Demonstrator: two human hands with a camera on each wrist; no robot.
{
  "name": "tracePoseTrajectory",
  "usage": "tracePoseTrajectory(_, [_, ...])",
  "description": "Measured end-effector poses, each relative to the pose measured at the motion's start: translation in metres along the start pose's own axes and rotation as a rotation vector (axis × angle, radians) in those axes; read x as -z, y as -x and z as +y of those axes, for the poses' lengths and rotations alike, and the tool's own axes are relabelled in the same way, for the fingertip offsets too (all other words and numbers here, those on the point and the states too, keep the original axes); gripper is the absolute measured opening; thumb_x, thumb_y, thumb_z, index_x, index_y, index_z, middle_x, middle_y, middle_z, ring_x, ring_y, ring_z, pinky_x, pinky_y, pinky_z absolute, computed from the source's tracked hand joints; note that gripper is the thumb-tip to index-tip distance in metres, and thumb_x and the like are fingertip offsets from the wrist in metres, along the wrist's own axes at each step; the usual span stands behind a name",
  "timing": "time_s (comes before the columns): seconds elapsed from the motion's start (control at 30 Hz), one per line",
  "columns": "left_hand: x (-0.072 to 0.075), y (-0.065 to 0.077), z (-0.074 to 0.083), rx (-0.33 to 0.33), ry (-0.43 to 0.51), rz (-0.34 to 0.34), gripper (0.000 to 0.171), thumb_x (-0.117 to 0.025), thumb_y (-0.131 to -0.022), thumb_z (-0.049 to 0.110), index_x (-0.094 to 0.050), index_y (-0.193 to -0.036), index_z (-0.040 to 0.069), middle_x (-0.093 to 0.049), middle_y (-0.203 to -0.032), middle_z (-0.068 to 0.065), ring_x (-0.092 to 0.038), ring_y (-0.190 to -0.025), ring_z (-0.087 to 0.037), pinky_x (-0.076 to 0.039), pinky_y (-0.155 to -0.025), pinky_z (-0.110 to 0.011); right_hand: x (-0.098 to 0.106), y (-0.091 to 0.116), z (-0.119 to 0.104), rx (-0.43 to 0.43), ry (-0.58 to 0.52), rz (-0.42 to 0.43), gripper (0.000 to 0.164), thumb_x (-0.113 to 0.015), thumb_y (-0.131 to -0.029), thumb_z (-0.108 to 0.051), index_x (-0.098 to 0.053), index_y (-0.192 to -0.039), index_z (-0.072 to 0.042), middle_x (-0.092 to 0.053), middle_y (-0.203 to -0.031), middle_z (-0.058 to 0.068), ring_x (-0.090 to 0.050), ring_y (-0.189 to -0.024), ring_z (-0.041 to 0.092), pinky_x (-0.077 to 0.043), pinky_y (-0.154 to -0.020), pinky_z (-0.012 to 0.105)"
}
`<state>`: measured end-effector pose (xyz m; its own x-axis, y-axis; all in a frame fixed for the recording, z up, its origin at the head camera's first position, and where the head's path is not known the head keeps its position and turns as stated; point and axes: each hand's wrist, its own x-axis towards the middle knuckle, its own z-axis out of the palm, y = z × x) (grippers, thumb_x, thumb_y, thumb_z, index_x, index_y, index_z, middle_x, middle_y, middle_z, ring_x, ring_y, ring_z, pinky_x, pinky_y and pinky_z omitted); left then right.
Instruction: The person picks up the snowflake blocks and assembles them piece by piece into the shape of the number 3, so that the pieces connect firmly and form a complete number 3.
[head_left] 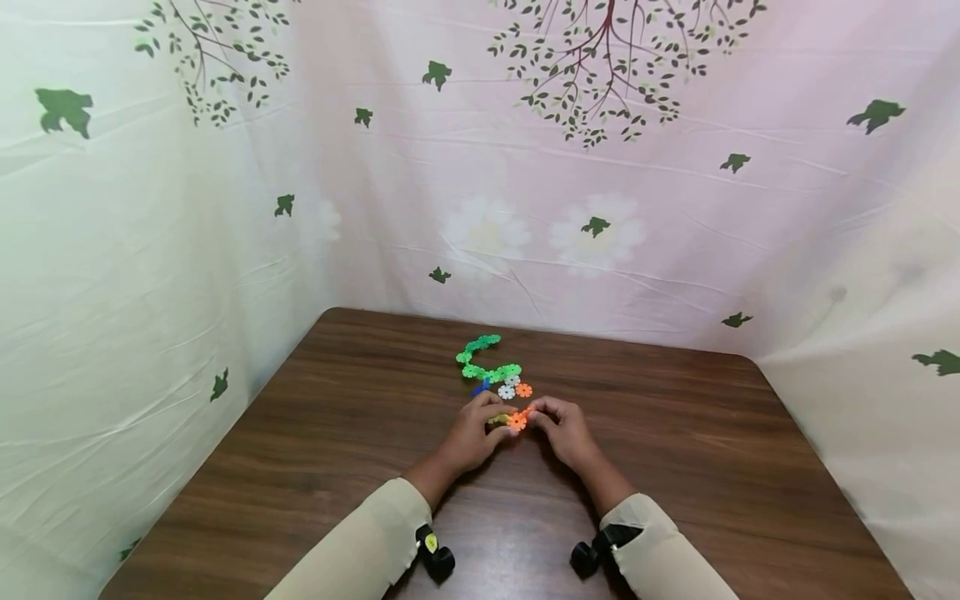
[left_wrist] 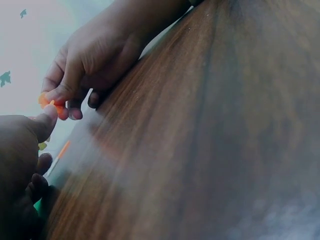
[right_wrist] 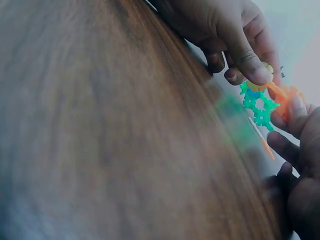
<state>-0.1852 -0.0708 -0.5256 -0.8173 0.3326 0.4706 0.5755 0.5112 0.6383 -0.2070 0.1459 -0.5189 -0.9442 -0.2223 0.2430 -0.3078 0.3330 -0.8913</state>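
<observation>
Low over the table, both hands meet at a small group of flower-shaped plastic interlocking discs. My left hand [head_left: 471,432] pinches a yellow flower-shaped disc [right_wrist: 257,86] between thumb and fingers. My right hand [head_left: 568,430] pinches an orange flower-shaped disc [head_left: 517,422], its thumb pressed on the disc in the right wrist view. Yellow and orange discs sit edge to edge between the fingertips, partly hidden by them. Just beyond the hands, a curved chain of green discs [head_left: 470,372] lies on the table.
Between the hands and the chain lie white discs [head_left: 507,392], a loose orange disc [head_left: 524,390] and a blue disc [head_left: 481,387]. The brown wooden table [head_left: 675,433] reaches back to a printed curtain [head_left: 390,208], which also hangs along both sides.
</observation>
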Motion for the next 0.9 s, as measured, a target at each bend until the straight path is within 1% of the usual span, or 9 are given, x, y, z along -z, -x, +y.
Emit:
tracePoseTrajectory(0.17, [-0.001, -0.002, 0.001, 0.020, -0.021, 0.019, 0.041, -0.088, -0.093, 0.018, -0.079, -0.131, 0.006, -0.067, -0.124, -0.010, -0.069, -0.111, -0.022, -0.060, -0.094, -0.037, 0.002, 0.001, 0.000, 0.006, 0.008, 0.000, 0.008, -0.073, -0.099, 0.005, -0.077, -0.101, -0.001, -0.077, -0.098, 0.015, -0.065, -0.088, 0.005, -0.054, -0.081, 0.020])
tracePoseTrajectory(0.23, [-0.001, -0.002, 0.003, 0.035, -0.031, 0.037, 0.043, -0.090, -0.091, 0.019, -0.079, -0.131, 0.007, -0.068, -0.123, -0.010, -0.069, -0.110, -0.022, -0.060, -0.092, -0.037, 0.002, 0.001, 0.001, 0.012, 0.014, -0.002, 0.009, -0.073, -0.099, 0.006, -0.077, -0.102, -0.002, -0.078, -0.099, 0.015, -0.065, -0.089, 0.004, -0.054, -0.081, 0.019])
tracePoseTrajectory(0.43, [0.002, 0.001, 0.006, 0.054, -0.100, 0.068, 0.044, -0.092, -0.090, 0.022, -0.080, -0.130, 0.009, -0.070, -0.122, -0.008, -0.071, -0.107, -0.022, -0.061, -0.089, -0.038, 0.000, 0.000, 0.002, 0.018, 0.019, 0.006, 0.010, -0.073, -0.099, 0.005, -0.079, -0.104, -0.002, -0.079, -0.099, 0.015, -0.066, -0.089, 0.004, -0.055, -0.080, 0.019])
tracePoseTrajectory(0.6, [0.004, 0.001, 0.008, 0.071, -0.135, 0.070, 0.046, -0.092, -0.090, 0.024, -0.079, -0.131, 0.008, -0.073, -0.121, -0.008, -0.074, -0.108, -0.023, -0.062, -0.090, -0.041, 0.001, 0.000, 0.002, 0.024, 0.038, 0.018, 0.010, -0.075, -0.098, 0.004, -0.080, -0.104, -0.002, -0.080, -0.099, 0.014, -0.067, -0.089, 0.003, -0.055, -0.080, 0.019])
tracePoseTrajectory(0.67, [0.004, 0.000, 0.010, 0.079, -0.140, 0.069, 0.047, -0.092, -0.090, 0.023, -0.079, -0.132, 0.008, -0.074, -0.122, -0.008, -0.074, -0.108, -0.023, -0.063, -0.090, -0.041, 0.001, -0.001, 0.003, 0.020, 0.028, 0.015, 0.009, -0.075, -0.098, 0.004, -0.080, -0.104, -0.001, -0.080, -0.099, 0.015, -0.067, -0.089, 0.002, -0.055, -0.080, 0.019])
tracePoseTrajectory(0.83, [0.002, -0.003, 0.011, 0.063, -0.127, 0.053, 0.046, -0.091, -0.092, 0.018, -0.077, -0.134, 0.007, -0.075, -0.127, -0.009, -0.075, -0.115, -0.026, -0.063, -0.095, -0.044, 0.003, -0.005, 0.005, 0.011, 0.005, 0.004, 0.010, -0.077, -0.097, 0.003, -0.082, -0.103, -0.002, -0.081, -0.099, 0.016, -0.069, -0.089, 0.004, -0.055, -0.079, 0.018])
tracePoseTrajectory(0.9, [0.000, -0.004, 0.011, 0.054, -0.111, 0.045, 0.045, -0.090, -0.093, 0.016, -0.077, -0.134, 0.006, -0.076, -0.129, -0.010, -0.075, -0.116, -0.026, -0.063, -0.097, -0.042, 0.004, -0.006, 0.006, 0.014, 0.005, 0.002, 0.009, -0.077, -0.097, 0.002, -0.082, -0.103, -0.002, -0.081, -0.099, 0.016, -0.069, -0.089, 0.006, -0.055, -0.079, 0.018])
